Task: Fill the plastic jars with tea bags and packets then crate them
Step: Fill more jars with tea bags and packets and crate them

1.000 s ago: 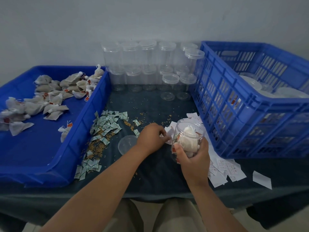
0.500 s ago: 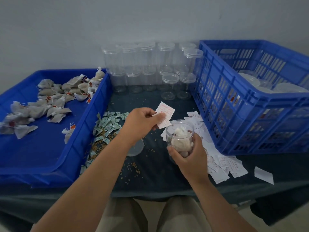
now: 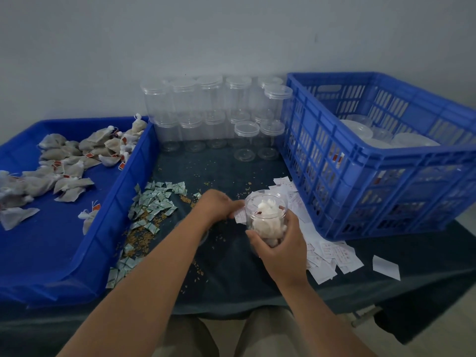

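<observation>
My right hand [image 3: 279,249] grips a clear plastic jar [image 3: 266,215] with no lid, packed with white tea bags, held just above the dark table. My left hand [image 3: 215,206] pinches a small white paper slip [image 3: 240,215] against the jar's left side. More white slips [image 3: 332,256] are scattered to the right of the jar. Small green packets [image 3: 152,202] lie in a loose pile left of my hands. Loose tea bags [image 3: 67,163] fill the blue tray [image 3: 108,228] at the left. A blue crate [image 3: 360,161] at the right holds lidded jars.
Stacked empty lidded jars [image 3: 213,112] stand against the back wall between tray and crate. A loose clear lid [image 3: 204,234] lies mostly hidden under my left forearm. Brown grains [image 3: 140,235] litter the cloth. A single slip [image 3: 386,267] lies near the front right edge.
My left hand picked a white slip off the pile, lifted it, then brought it down against the jar's left side. The jar stayed in my right hand.
</observation>
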Available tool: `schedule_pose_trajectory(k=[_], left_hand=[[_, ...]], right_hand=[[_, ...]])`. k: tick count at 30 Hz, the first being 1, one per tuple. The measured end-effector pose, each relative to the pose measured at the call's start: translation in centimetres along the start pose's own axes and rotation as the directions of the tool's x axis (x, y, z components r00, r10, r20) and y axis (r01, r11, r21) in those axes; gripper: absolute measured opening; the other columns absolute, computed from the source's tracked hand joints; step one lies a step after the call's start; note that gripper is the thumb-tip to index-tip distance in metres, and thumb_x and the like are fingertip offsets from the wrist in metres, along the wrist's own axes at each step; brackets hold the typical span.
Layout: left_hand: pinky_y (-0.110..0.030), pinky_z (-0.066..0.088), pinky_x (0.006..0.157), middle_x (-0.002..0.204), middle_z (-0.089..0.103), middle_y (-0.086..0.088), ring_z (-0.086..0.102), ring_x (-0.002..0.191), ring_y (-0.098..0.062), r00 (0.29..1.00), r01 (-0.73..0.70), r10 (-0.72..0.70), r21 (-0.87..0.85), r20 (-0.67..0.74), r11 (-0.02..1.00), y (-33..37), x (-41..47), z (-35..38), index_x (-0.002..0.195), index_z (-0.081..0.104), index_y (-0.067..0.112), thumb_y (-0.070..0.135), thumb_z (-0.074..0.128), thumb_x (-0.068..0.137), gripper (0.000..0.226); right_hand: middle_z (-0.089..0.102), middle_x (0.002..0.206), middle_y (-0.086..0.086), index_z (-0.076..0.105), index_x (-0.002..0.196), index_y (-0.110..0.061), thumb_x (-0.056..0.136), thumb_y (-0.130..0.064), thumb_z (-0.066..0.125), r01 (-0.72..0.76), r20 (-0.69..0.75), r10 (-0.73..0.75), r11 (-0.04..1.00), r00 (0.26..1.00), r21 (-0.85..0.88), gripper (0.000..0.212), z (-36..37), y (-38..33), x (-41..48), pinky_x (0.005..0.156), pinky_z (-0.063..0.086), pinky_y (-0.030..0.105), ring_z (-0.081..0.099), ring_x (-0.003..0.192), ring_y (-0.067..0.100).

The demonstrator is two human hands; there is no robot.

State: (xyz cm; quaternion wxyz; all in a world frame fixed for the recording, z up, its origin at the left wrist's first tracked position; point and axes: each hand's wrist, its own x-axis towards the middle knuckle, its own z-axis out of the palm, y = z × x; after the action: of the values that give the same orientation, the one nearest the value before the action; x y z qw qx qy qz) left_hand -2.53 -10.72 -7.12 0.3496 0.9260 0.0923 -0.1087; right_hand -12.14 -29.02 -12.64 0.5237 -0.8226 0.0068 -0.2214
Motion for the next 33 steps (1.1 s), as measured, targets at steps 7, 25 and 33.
schedule_pose_trajectory(k=[7,25,33], left_hand=[[-0.027,0.043,0.059,0.08,0.078,0.004,0.054,0.063,-0.011,0.975,-0.189,0.134,-0.336,-0.179,0.923,1.5,-4.2,-6.7,0.083,0.083,0.043,0.064,0.079,0.083,0.022],[-0.029,0.048,0.071,0.084,0.072,0.021,0.062,0.07,0.007,0.95,-0.203,0.178,-0.073,-0.258,0.976,-0.1,-5.4,-4.5,0.091,0.071,0.033,0.056,0.065,0.097,0.025],[-0.047,0.048,0.102,0.14,0.05,-0.013,0.048,0.129,-0.034,0.987,0.144,-0.065,0.642,-0.145,0.753,-6.3,-4.8,-3.6,0.135,0.051,0.017,0.079,0.073,0.075,0.089]], right_hand=[[0.068,0.11,-0.009,0.057,0.13,-0.02,0.068,-0.074,0.081,0.005,0.02,-0.005,1.0,1.0,-0.024,0.085,0.0,0.2,0.1,0.083,0.062,0.046,0.07,0.099,0.015],[0.07,0.121,-0.001,0.057,0.14,-0.008,0.067,-0.068,0.082,0.14,0.13,-0.141,0.99,0.981,0.017,0.098,-0.2,-0.3,-0.4,0.092,0.061,0.042,0.07,0.11,0.019],[0.07,0.118,-0.006,0.057,0.139,-0.012,0.068,-0.07,0.083,0.16,0.136,-0.162,0.987,0.977,0.026,0.095,0.1,0.1,-0.3,0.086,0.062,0.036,0.07,0.105,0.014]])
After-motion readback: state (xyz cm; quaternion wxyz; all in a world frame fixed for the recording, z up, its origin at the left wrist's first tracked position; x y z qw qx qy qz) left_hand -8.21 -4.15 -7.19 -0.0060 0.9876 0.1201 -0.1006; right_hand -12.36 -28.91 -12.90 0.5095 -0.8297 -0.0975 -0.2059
